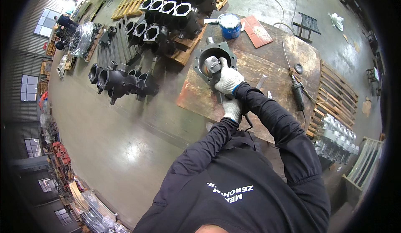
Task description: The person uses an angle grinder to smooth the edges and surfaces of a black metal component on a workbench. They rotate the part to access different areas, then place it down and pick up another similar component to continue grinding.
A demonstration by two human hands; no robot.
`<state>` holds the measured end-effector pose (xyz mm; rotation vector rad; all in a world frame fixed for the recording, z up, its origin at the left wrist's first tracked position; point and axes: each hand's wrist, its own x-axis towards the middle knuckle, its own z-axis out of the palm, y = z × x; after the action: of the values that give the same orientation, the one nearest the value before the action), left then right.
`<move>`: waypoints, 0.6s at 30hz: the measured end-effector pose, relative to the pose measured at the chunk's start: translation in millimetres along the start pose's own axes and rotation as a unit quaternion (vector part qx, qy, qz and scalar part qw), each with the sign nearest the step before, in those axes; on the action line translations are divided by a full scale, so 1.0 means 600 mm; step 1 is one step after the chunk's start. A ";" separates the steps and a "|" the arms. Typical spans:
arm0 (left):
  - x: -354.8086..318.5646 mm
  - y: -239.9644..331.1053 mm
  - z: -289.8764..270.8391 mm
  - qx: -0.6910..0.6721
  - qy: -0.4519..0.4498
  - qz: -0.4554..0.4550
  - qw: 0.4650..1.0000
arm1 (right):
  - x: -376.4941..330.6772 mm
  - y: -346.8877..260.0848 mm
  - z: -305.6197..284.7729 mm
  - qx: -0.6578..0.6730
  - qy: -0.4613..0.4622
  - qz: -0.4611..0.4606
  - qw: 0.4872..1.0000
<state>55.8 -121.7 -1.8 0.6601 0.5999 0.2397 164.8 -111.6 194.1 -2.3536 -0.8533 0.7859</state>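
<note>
Both of my hands wear white knit gloves and are closed around an angle grinder point(213, 65). My right hand point(229, 79) grips it just behind the grey head. My left hand point(232, 109) wraps the body nearer to me, and its fingers are partly hidden. The grinder's head sits over the round opening of a dark cast-metal valve body point(230, 57) with a flanged rim, lying on the worn wooden tabletop point(246, 66). Whether the disc touches the metal is hidden. A black cord point(249, 123) hangs below my left hand.
A blue can point(229, 26) and a reddish-brown sheet point(256, 31) lie beyond the casting. On the right are a second corded power tool point(297, 93), a small black disc point(298, 68) and a pallet point(338, 92). More dark castings point(119, 79) stand at the left.
</note>
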 end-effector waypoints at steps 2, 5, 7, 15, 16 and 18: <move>0.003 0.003 -0.002 0.026 0.006 0.003 1.000 | 0.003 0.001 -0.002 0.002 0.009 -0.018 1.000; 0.002 0.009 -0.007 0.069 0.009 0.009 0.998 | 0.006 0.002 0.000 0.011 0.022 -0.033 0.999; -0.004 0.020 -0.007 0.103 0.007 0.011 0.995 | 0.009 0.004 0.002 0.018 -0.001 -0.025 1.000; -0.027 0.081 0.052 0.961 -0.086 0.000 0.262 | 0.031 0.011 0.012 0.025 0.018 -0.032 0.999; -0.022 0.079 0.053 0.965 -0.089 0.010 0.248 | 0.033 0.011 0.011 0.022 0.013 -0.029 0.999; -0.009 0.070 0.034 0.929 -0.119 -0.026 0.350 | 0.034 0.011 0.010 0.025 -0.006 -0.015 1.000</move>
<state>62.3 -101.6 40.2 2.8818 0.3355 -0.8789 176.6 -100.3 178.5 -2.2897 -0.8630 0.8006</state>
